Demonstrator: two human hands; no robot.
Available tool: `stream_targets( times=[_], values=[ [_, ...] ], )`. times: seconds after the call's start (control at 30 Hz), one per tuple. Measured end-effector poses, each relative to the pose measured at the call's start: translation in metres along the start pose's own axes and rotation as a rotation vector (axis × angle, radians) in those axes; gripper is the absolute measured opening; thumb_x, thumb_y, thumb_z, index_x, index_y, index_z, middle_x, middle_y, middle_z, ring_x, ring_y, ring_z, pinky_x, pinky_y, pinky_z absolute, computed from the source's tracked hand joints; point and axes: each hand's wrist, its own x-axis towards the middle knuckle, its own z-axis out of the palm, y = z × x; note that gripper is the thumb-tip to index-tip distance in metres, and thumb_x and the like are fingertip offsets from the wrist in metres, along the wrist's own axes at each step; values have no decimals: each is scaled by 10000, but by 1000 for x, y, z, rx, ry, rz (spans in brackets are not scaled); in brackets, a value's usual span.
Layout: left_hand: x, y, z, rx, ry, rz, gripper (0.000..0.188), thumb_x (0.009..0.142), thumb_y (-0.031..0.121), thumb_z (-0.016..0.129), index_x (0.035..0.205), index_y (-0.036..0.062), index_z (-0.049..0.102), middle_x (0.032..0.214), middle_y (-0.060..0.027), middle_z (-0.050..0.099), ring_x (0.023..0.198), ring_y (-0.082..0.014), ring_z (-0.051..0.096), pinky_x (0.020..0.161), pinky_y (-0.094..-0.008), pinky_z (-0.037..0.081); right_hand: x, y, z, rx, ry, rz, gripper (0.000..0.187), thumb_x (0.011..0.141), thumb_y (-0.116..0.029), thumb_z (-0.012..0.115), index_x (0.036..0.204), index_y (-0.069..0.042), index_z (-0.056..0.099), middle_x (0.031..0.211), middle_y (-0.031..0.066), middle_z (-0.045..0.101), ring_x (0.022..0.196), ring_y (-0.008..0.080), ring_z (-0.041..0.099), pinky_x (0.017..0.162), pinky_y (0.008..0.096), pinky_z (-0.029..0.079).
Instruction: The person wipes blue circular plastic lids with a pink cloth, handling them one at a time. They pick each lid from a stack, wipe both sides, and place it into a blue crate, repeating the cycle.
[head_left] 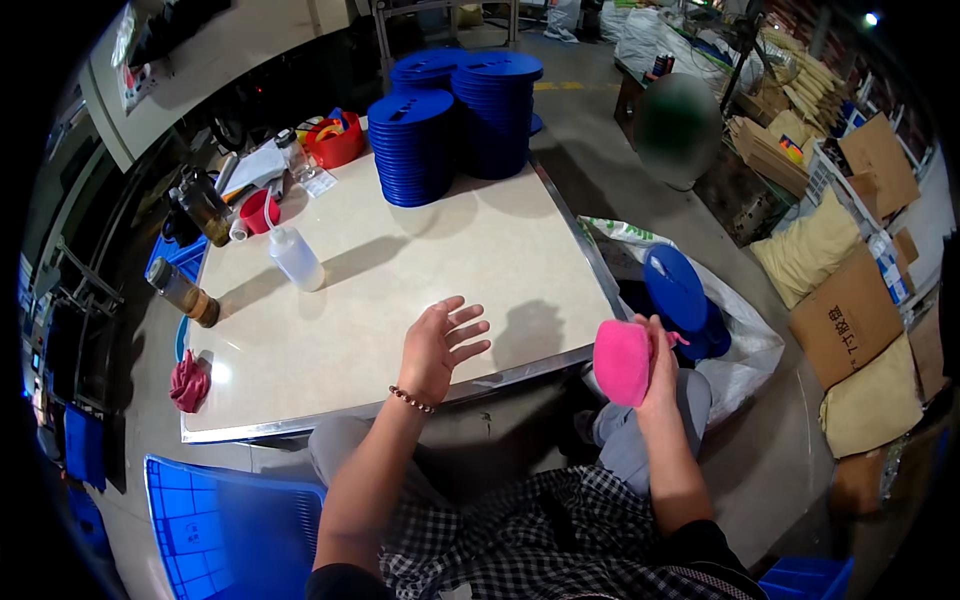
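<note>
My left hand (436,352) hovers at the near edge of the table, its fingers spread with nothing in them. A beaded bracelet (411,399) circles that wrist. Off the table's right front corner, my right hand (660,370) grips a soft, rounded pink pad (622,362) with a thin pink tail sticking out behind the fingers. The pad looks like a sponge, though its exact kind does not show. Just beyond my right hand, blue discs (676,289) stand in an open white woven sack (752,350).
Tall stacks of blue discs (412,150) stand at the far side of the white table (420,250). On its left are a squeeze bottle (296,260), a tea bottle (184,293), a crumpled red cloth (189,381) and a red tray (335,143). A blue crate (225,530) sits at lower left.
</note>
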Motion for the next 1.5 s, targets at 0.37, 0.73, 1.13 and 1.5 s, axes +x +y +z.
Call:
stream_targets(
  times=[0.37, 0.73, 1.13, 1.5],
  values=[
    [47, 8, -52, 216, 226, 49, 352, 1032, 144, 570, 1343, 2, 485, 1277, -143, 622, 1186, -301, 622, 980, -480, 570, 43, -9, 116, -369, -402, 23, 361, 911, -328, 745, 1089, -22, 674, 890, 115, 726, 814, 185, 712, 724, 296, 573],
    [282, 215, -7, 465, 645, 319, 649, 869, 412, 711, 1422, 137, 511, 1555, -115, 432, 1360, -322, 442, 1121, -528, 353, 95, 35, 123, -183, -223, 137, 330, 917, -268, 719, 1071, 17, 658, 863, 140, 711, 726, 212, 704, 652, 328, 564],
    [364, 266, -67, 377, 695, -94, 728, 1024, 377, 482, 1639, 131, 178, 1693, -149, 207, 1530, -459, 214, 1146, -751, 195, 113, 40, 121, -123, -243, 118, 298, 943, -239, 718, 1043, 37, 667, 843, 130, 698, 730, 184, 674, 686, 330, 561],
    [360, 261, -90, 417, 725, -276, 673, 1034, 242, 488, 1605, 47, 190, 1614, -235, 318, 1383, -665, 302, 903, -677, 561, 110, 43, 120, -96, -295, 124, 295, 947, -248, 702, 1046, 24, 648, 867, 124, 692, 726, 190, 692, 693, 327, 554]
  ],
)
